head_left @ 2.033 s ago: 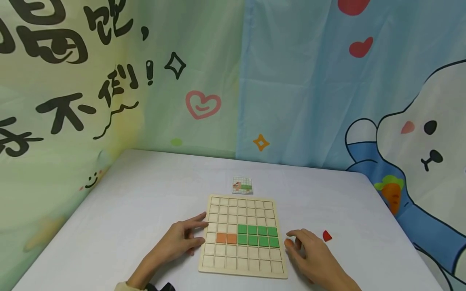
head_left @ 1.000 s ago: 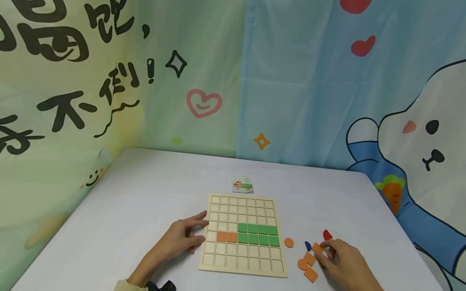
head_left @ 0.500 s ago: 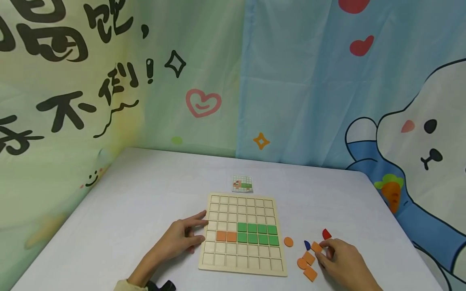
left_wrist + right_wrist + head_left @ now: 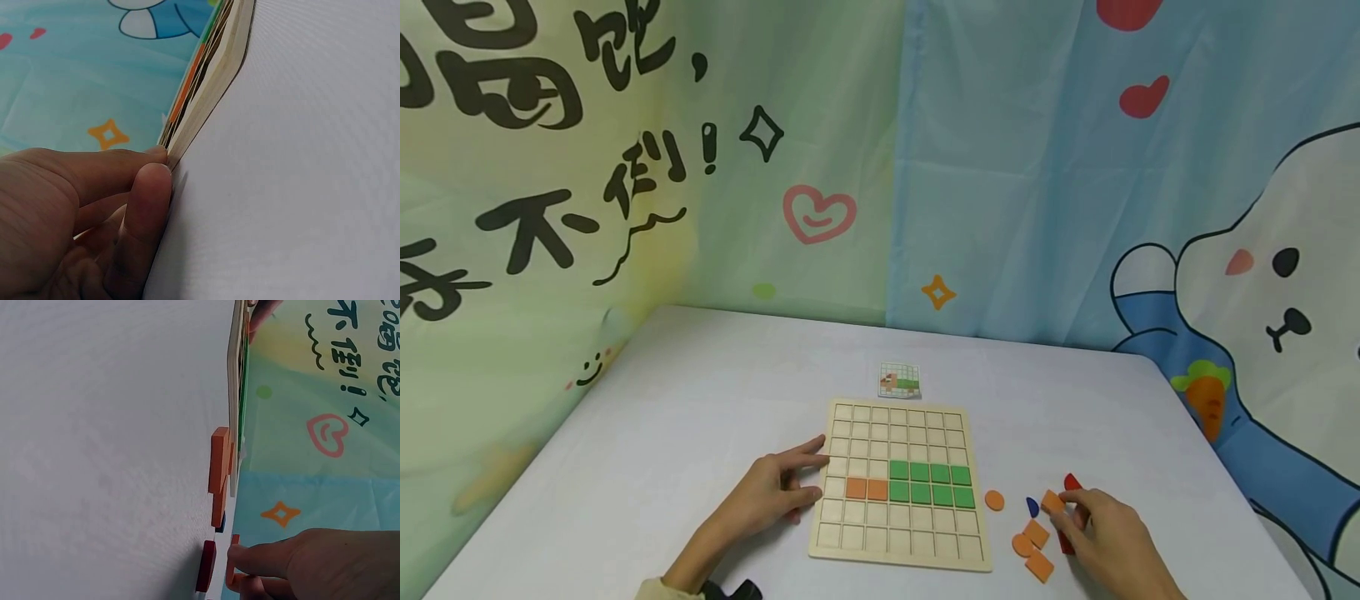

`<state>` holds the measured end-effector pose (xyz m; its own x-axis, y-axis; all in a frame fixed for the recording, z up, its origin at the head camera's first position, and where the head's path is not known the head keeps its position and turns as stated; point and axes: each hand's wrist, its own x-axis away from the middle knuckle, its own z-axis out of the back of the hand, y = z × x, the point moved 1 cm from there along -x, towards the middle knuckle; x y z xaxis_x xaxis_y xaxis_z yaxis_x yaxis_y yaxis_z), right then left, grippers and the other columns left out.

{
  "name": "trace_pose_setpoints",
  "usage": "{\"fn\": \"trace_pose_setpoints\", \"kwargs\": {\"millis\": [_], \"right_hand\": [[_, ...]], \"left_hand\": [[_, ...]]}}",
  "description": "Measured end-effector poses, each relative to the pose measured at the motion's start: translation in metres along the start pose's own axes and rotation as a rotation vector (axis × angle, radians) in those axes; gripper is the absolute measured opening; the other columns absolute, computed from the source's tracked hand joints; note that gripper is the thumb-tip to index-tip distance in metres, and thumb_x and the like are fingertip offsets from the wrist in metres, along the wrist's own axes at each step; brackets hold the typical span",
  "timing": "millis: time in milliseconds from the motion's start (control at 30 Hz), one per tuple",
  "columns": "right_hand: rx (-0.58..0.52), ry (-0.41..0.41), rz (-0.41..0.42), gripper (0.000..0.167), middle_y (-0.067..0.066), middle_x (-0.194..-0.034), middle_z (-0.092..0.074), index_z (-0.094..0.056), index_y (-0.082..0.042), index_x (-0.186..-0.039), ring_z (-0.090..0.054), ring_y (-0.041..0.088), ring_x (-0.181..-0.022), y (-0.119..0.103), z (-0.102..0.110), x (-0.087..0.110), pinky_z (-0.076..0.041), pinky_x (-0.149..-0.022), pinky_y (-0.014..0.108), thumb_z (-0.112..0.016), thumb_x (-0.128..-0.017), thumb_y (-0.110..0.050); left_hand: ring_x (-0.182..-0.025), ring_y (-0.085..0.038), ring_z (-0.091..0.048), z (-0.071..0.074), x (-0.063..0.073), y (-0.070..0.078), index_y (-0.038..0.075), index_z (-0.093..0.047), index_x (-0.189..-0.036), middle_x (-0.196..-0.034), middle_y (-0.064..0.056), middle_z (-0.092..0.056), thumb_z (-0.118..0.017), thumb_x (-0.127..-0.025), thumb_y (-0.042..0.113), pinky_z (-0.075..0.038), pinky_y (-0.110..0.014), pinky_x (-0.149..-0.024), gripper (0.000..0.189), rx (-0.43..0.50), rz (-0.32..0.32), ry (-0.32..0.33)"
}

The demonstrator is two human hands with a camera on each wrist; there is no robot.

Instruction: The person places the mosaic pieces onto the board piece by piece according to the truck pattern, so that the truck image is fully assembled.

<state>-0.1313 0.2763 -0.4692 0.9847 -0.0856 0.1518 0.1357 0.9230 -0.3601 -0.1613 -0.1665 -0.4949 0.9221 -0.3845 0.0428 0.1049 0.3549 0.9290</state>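
From where I'm standing, the right hand (image 4: 1103, 533) is pinching a tilted orange square (image 4: 1051, 502) just off the right side of the gridded board (image 4: 898, 542). A moment ago that hand was hovering by the board's edge, hiding most of the loose pieces; now it is holding this square farther to the right, and a bit of red is showing beneath its fingers. For the work in hand, that is probably meaning a piece is being picked up, while the board's own pattern is staying unchanged. The left hand (image 4: 775, 492) is resting its fingers, loosely extended, against the board's left edge, gripping nothing that I'm seeing.

Counting up: 1 board is lying flat on the desk (image 4: 715, 417), carrying 8 green squares (image 4: 919, 472) and 2 inlaid orange squares (image 4: 856, 487). Besides the pinched square, 2 loose orange squares (image 4: 1040, 567) and 2 orange discs (image 4: 994, 500) are lying between board and hand, along with 1 dark blue piece (image 4: 1032, 506). I'm making out 2 red pieces (image 4: 1066, 544) (the hand is partly covering them, so more could be hiding). Beyond the board, 1 small picture card (image 4: 899, 381) is lying.
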Motion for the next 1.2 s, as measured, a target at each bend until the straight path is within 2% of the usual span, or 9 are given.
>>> {"fn": "trace_pose_setpoints", "kwargs": {"millis": [300,467,767,867,1033,1100,1200], "right_hand": [[-0.018,0.0,0.047,0.04,0.002,-0.078,-0.052,-0.069,0.007,-0.128,-0.048,0.015,-0.071,-0.012,-0.003,0.001,-0.038,-0.057,0.022,-0.076,-0.098,-0.019],[-0.023,0.008,0.123,0.033,-0.002,-0.079,-0.053,-0.071,0.001,-0.125,-0.046,0.011,-0.072,-0.025,-0.006,0.003,-0.037,-0.061,0.022,-0.075,-0.098,-0.017],[-0.096,0.019,0.258,0.025,-0.006,-0.082,-0.051,-0.074,-0.008,-0.123,-0.041,0.002,-0.069,-0.051,-0.011,0.01,-0.039,-0.06,0.019,-0.074,-0.099,-0.016],[-0.107,0.073,0.338,0.023,-0.009,-0.081,-0.05,-0.075,-0.009,-0.119,-0.041,-0.002,-0.07,-0.06,-0.013,0.012,-0.04,-0.063,0.018,-0.076,-0.098,-0.016],[-0.13,0.18,0.534,0.017,-0.013,-0.08,-0.049,-0.075,-0.005,-0.111,-0.039,-0.008,-0.071,-0.073,-0.019,0.012,-0.042,-0.062,0.016,-0.078,-0.094,-0.011],[-0.132,0.189,0.589,0.017,-0.013,-0.081,-0.049,-0.075,-0.004,-0.11,-0.039,-0.008,-0.071,-0.078,-0.022,0.011,-0.042,-0.061,0.016,-0.078,-0.094,-0.009],[-0.129,0.16,0.619,0.017,-0.012,-0.083,-0.052,-0.074,-0.003,-0.112,-0.039,-0.008,-0.071,-0.087,-0.026,0.01,-0.043,-0.061,0.015,-0.076,-0.096,-0.009]], "left_hand": [[-0.053,-0.011,-0.06,0.0,0.001,-0.001,-0.005,-0.062,-0.143,-0.17,-0.018,-0.038,-0.078,-0.095,0.009,-0.051,-0.022,-0.059,0.052,0.011,-0.001,-0.006],[-0.053,-0.011,-0.059,0.0,0.0,-0.001,-0.004,-0.062,-0.143,-0.17,-0.018,-0.038,-0.078,-0.094,0.009,-0.051,-0.022,-0.058,0.052,0.008,-0.002,-0.004],[-0.053,-0.011,-0.059,0.0,-0.001,0.0,-0.003,-0.063,-0.143,-0.17,-0.017,-0.037,-0.078,-0.094,0.009,-0.05,-0.022,-0.056,0.052,0.013,0.002,-0.003],[-0.053,-0.011,-0.059,0.0,-0.001,0.0,-0.003,-0.063,-0.142,-0.17,-0.017,-0.038,-0.078,-0.094,0.009,-0.05,-0.022,-0.057,0.052,0.01,0.001,-0.001],[-0.053,-0.011,-0.059,0.0,0.0,0.0,-0.003,-0.063,-0.142,-0.17,-0.018,-0.038,-0.078,-0.094,0.009,-0.051,-0.022,-0.058,0.052,0.006,0.0,-0.001],[-0.053,-0.011,-0.059,0.0,0.0,0.0,-0.003,-0.063,-0.142,-0.17,-0.018,-0.038,-0.078,-0.094,0.009,-0.051,-0.023,-0.057,0.052,0.008,0.002,-0.002],[-0.053,-0.011,-0.059,0.0,-0.001,0.0,-0.003,-0.063,-0.142,-0.17,-0.018,-0.038,-0.078,-0.094,0.009,-0.051,-0.023,-0.056,0.052,0.01,0.007,-0.001]]}}
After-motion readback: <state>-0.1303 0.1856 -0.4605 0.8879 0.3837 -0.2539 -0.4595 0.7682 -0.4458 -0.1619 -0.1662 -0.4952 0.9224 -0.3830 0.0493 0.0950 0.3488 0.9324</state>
